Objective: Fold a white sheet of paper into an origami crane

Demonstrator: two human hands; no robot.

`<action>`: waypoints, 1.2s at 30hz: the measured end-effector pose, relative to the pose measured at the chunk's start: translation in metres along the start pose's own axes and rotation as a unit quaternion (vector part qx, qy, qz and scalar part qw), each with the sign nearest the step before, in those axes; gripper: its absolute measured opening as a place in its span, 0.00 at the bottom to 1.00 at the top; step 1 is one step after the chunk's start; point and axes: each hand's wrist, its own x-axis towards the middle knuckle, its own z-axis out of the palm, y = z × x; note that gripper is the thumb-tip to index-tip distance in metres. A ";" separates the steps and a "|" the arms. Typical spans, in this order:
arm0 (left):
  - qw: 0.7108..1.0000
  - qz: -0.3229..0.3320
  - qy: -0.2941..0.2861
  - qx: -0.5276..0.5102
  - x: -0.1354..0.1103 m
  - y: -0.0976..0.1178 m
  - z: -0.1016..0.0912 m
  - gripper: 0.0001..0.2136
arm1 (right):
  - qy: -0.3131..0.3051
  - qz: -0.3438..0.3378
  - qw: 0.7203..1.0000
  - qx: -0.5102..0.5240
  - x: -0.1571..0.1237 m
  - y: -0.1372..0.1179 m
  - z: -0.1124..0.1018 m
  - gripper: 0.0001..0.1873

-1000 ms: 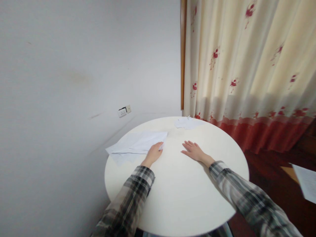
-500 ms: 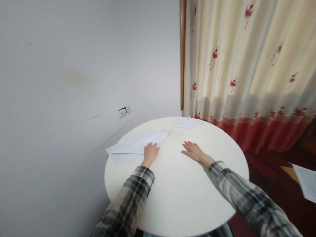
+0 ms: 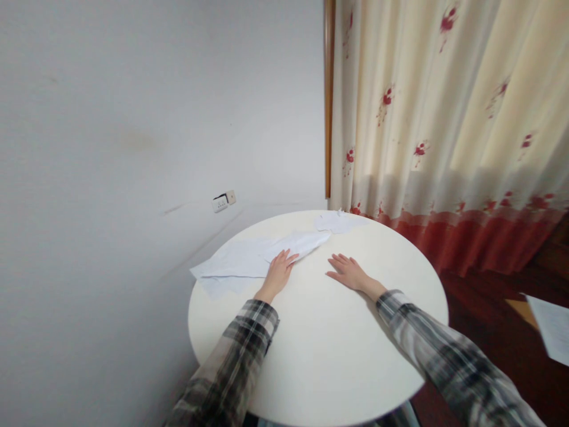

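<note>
A round white table [image 3: 329, 356] stands in front of me. On its far left lie loose white paper sheets [image 3: 235, 264], some hanging over the edge. My left hand [image 3: 279, 271] rests on the top sheet [image 3: 302, 242], fingers stretched out flat on the paper. That sheet reaches toward the table's far middle. My right hand [image 3: 349, 271] lies palm down on the bare tabletop, fingers spread, holding nothing. Both arms wear plaid sleeves.
A crumpled white paper [image 3: 335, 221] lies at the table's far edge. A grey wall with a socket [image 3: 223, 200] is to the left. A cream and red floral curtain [image 3: 444, 130] hangs behind. Another paper sheet [image 3: 553, 326] lies at the right, above dark floor.
My left hand has slid the top sheet to the right and away, so it now points toward the table's far middle. My right hand has stayed put.
</note>
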 end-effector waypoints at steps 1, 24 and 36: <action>1.000 0.007 -0.010 -0.008 0.000 0.001 0.000 0.18 | 0.001 0.000 1.000 0.000 0.000 0.000 0.000 0.36; 0.993 0.049 -0.085 -0.067 -0.007 0.010 -0.003 0.25 | 0.144 -0.048 0.988 0.018 0.000 0.006 0.005 0.38; 0.976 0.055 -0.056 -0.203 -0.008 0.030 -0.003 0.25 | 0.078 -0.049 0.996 0.010 -0.002 -0.001 -0.003 0.34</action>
